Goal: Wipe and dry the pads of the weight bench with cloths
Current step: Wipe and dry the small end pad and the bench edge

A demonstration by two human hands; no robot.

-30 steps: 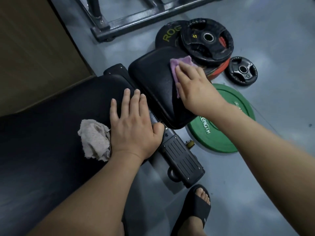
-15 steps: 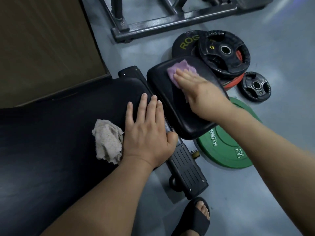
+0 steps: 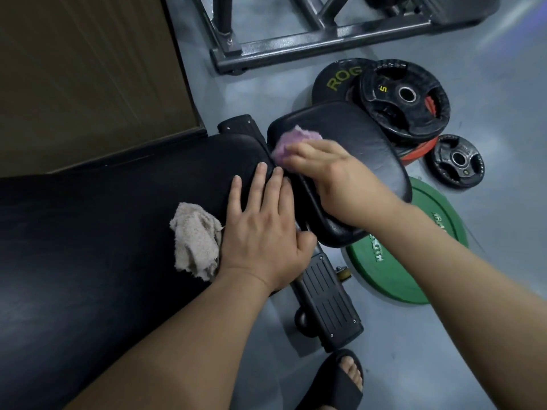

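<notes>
The long black back pad [image 3: 103, 232] of the bench fills the left half. My left hand [image 3: 266, 229] rests flat on its right end, fingers straight. A crumpled beige cloth [image 3: 195, 241] lies loose on that pad, just left of this hand. The smaller black seat pad [image 3: 373, 149] sits to the right. My right hand [image 3: 334, 176] presses a purple cloth [image 3: 293, 140] flat against the seat pad's left edge, near the gap between the pads; the hand is blurred.
Weight plates lie on the grey floor right of the seat pad: a black plate [image 3: 405, 96], a small black one [image 3: 458, 159], a green one [image 3: 414, 253]. A steel rack base [image 3: 296, 51] crosses the top. The bench's foot [image 3: 325, 303] and my sandalled foot [image 3: 340, 380] are below.
My right hand has slid the purple cloth from the seat pad's far right side across to its left edge. My left hand and the beige cloth stayed put.
</notes>
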